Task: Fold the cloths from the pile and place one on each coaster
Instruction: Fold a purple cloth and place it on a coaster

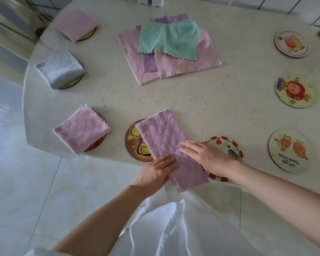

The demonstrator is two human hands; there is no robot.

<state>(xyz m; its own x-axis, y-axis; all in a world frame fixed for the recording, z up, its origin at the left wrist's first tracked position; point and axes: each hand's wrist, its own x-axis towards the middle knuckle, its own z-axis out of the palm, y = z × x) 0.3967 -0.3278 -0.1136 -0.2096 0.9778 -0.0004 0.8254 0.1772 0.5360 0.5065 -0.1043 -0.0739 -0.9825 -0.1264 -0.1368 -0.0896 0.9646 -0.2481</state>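
A purple quilted cloth (166, 145), folded into a long strip, lies at the table's near edge across an orange coaster (134, 143) and partly over a red-bordered coaster (227, 145). My left hand (155, 172) grips the strip's near left edge. My right hand (203, 154) rests flat on its right side, fingers spread. The pile (166, 47) of unfolded cloths, green on top of pink and purple, sits at the table's middle. Folded cloths cover three coasters at the left: pink (75, 24), white (59, 69) and pink-purple (81, 128).
Three bare coasters stand along the right: one far (291, 44), one middle (294, 91), one near (289, 150). The round table (211, 108) has a pale flowered cover. The tiled floor lies to the left below the table's edge.
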